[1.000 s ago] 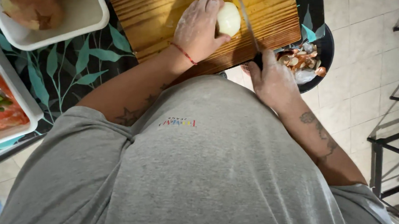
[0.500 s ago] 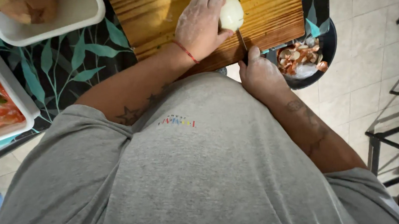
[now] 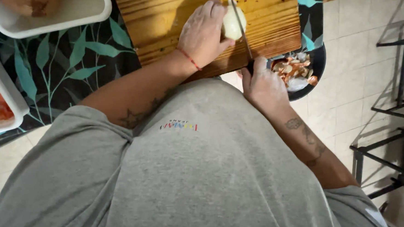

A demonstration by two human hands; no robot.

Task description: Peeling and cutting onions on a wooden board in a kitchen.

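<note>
At the top centre we see a ridged wooden cutting board (image 3: 271, 27) on the leaf-patterned tabletop (image 3: 70, 65). Our left hand (image 3: 202, 33) cups a peeled pale onion (image 3: 232, 23); our right hand (image 3: 262, 85) grips a slim steel knife (image 3: 241, 26) across it, beside a dark bowl of peelings (image 3: 313, 77).

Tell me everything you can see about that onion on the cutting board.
The onion is peeled, pale cream and smooth, roundish. It sits on the wooden cutting board, near its far edge. The left hand steadies it from the left, fingers curled over it. The knife blade, held by the right hand, lies across it. Whether it is cut through cannot be told.
</note>
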